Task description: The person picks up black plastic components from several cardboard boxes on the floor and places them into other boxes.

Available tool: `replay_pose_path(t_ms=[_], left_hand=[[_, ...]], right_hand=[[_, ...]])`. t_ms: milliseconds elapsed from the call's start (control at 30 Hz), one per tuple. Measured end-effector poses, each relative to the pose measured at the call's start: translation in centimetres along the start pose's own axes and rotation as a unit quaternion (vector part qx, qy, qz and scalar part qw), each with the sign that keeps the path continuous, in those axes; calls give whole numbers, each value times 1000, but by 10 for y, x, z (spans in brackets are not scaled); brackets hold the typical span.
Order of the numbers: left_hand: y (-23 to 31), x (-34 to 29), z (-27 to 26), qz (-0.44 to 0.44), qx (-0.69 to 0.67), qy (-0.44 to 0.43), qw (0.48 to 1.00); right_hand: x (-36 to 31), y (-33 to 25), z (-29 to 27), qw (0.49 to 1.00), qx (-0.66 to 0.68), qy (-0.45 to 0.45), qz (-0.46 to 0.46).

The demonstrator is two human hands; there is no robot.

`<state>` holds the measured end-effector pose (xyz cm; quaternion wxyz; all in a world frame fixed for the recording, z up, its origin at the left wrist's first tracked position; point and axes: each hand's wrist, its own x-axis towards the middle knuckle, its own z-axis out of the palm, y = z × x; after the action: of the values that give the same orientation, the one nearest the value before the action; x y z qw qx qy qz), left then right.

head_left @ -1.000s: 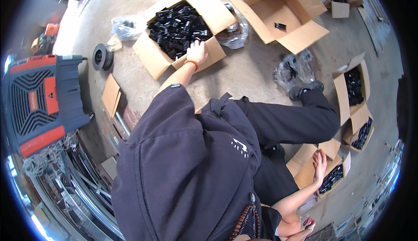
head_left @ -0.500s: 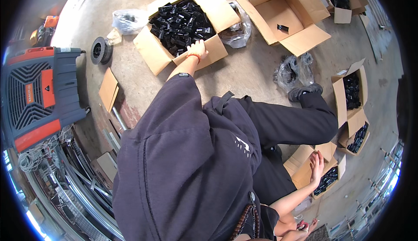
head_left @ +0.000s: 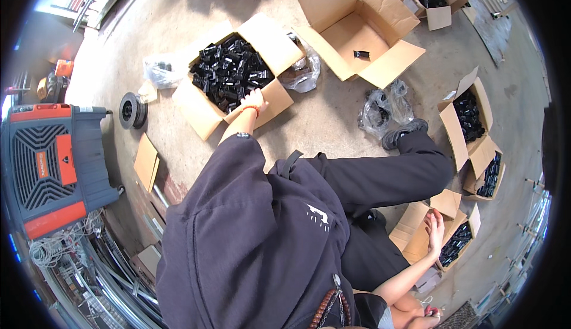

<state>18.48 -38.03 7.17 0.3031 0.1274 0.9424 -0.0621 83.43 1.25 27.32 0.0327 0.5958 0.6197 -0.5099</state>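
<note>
Currently my left hand [head_left: 254,99] is at the near rim of the open carton [head_left: 276,103], fingers curled toward the black parts [head_left: 231,70] filling it, whether gripping any I cannot tell, while my right hand [head_left: 435,232] hangs loosely open, apparently empty, near a smaller box [head_left: 410,226].

Workshop or whse-type storage area: bare concrete flr [head_left: 333,118], open cardbd boxes [head_left: 199,115] w/ blk parts [head_left: 229,70], metal lengths [head_left: 116,290], coiled wire [head_left: 50,251], wheeled grey/orange unit [head_left: 92,159].
</note>
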Motion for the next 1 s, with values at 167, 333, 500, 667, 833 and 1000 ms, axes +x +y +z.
replay_pose_path(t_ms=[167,333,500,667,833,1000], left_hand=[[11,5,-33,-18,-17,-55,998],[34,22,-46,8,-22,53,998],[97,31,-43,261,-58,99,959],[172,19,-21,244,-37,1,969],[207,6,28,173,65,-98,978],[246,-15,75,404,-49,-9,913]], right_hand=[[-6,-2,0,1000,4,17,-26],[-10,2,-1,999,1,25,-37],[-10,-11,-2,998,-1,21,-67],[-15,-19,6,999,4,33,-40],[-17,-2,5,999,23,22,-42],[-12,-7,7,998,31,21,-59]])
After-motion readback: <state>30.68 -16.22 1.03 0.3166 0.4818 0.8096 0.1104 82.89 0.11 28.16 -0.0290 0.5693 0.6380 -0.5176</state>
